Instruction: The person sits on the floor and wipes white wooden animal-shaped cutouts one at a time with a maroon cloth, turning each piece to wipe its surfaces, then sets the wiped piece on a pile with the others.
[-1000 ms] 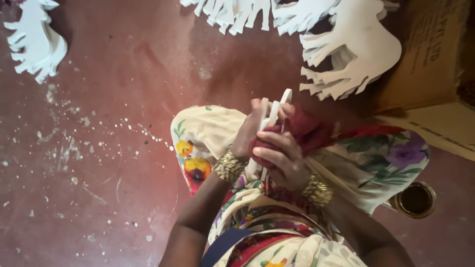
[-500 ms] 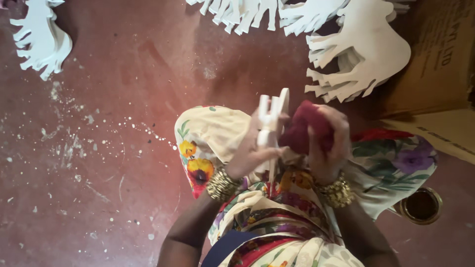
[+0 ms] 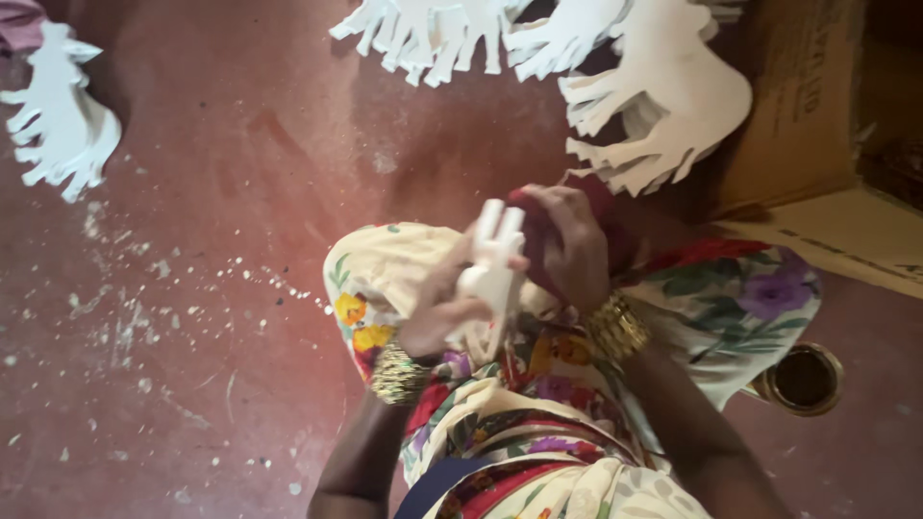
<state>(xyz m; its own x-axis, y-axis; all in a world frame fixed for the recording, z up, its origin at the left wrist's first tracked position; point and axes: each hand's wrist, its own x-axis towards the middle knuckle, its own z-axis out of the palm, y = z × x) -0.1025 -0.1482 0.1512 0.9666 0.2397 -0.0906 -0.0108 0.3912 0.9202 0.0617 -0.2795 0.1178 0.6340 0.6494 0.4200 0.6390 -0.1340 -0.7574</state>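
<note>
We note first the red floor (image 3: 240, 192), which fills most of the head view and carries a scatter of pale flecks and chips on its left half. A brown cardboard box (image 3: 808, 96) stands at the upper right, with a flattened flap of it lying below, near the person's knee.

Against the box lies a stack of white cut-out shapes (image 3: 673, 96) with fringed, leg-like edges; more of the same run along the top edge, and a separate pile of white cut-outs (image 3: 58, 125) sits at the upper left, well apart from the rest.

The person sits on the floor in a floral garment (image 3: 731, 298) of cream, red, green and purple. A small round brass pot (image 3: 803, 380) stands on the floor just beside the right knee.

Over the lap, our left hand (image 3: 442, 308) has its fingers closed on a small white figure (image 3: 495, 264), held upright with two prongs pointing up. Our right hand (image 3: 567, 245) has its fingers curled around a dark red cloth (image 3: 538, 255), which is pressed against the figure's right side. Both wrists carry gold bangles (image 3: 615, 327).
</note>
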